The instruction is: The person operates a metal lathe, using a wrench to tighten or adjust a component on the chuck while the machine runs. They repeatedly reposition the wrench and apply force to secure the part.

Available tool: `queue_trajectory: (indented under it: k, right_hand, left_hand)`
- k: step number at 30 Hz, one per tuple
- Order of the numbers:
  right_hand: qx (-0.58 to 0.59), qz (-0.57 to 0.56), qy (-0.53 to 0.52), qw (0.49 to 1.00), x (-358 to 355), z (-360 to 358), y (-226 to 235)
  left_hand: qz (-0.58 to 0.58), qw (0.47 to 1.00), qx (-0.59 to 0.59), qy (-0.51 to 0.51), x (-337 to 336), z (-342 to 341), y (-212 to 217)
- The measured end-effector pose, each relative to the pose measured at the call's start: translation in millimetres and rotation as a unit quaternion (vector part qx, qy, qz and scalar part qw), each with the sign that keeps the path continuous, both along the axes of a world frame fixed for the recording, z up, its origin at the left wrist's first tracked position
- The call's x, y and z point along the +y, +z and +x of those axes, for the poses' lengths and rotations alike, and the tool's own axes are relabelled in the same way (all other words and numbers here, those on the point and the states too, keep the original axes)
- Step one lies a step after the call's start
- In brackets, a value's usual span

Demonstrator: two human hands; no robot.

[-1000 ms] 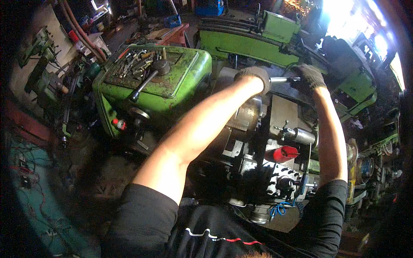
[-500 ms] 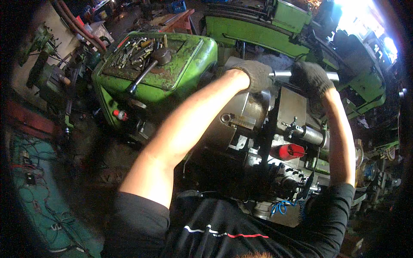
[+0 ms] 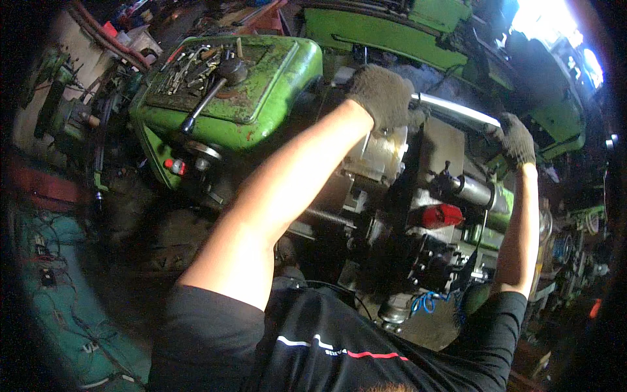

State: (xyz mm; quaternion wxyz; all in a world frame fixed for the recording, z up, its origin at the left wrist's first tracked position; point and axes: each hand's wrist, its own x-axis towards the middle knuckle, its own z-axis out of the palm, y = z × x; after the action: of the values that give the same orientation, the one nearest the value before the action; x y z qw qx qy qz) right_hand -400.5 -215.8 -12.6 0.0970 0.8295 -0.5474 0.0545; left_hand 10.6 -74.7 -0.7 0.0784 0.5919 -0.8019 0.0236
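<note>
A smooth silver metal bar (image 3: 457, 110) slants down to the right between my two dark knit gloves. My left hand (image 3: 384, 98) is closed around its left end, over a large steel lathe chuck (image 3: 385, 155); the fingertips are hidden behind the glove's back. At the bar's far end my right hand (image 3: 518, 140) is closed, its thumb side against the metal. Below the bar, a flat grey steel slide (image 3: 444, 147) lies to the right of the chuck. A red cup-like container (image 3: 441, 215) sits lower on the machine, near a grey cylinder (image 3: 475, 191).
To the left is a green headstock (image 3: 274, 108) with wrenches and other loose tools (image 3: 196, 72) on top and a long lever (image 3: 208, 104). Another green machine (image 3: 385, 39) stands behind. A coiled blue hose (image 3: 428, 302) hangs near my front. Cables lie on the green floor (image 3: 72, 307).
My right hand has slid right and down to the bar's end, baring more of it between my hands. The bar now tilts more. The chuck looks turned; its ring-ended part no longer shows.
</note>
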Motion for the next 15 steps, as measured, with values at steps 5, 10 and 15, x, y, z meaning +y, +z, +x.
queue_trajectory:
  k: [5, 10, 15]
  right_hand:
    - [-0.012, 0.018, -0.048, 0.999, 32.1, 13.0, 13.9]
    - [-0.021, 0.015, -0.185, 0.982, 160.6, 49.6, 41.3]
    - [-0.015, -0.029, -0.207, 0.978, 250.1, 70.6, 34.7]
  left_hand:
    - [-0.004, 0.999, -0.009, -0.033, 4.5, -3.9, 7.8]
    - [-0.051, 0.986, -0.056, -0.146, -40.3, 24.5, -11.6]
    - [-0.061, 0.979, -0.069, -0.181, -53.1, 36.3, -11.4]
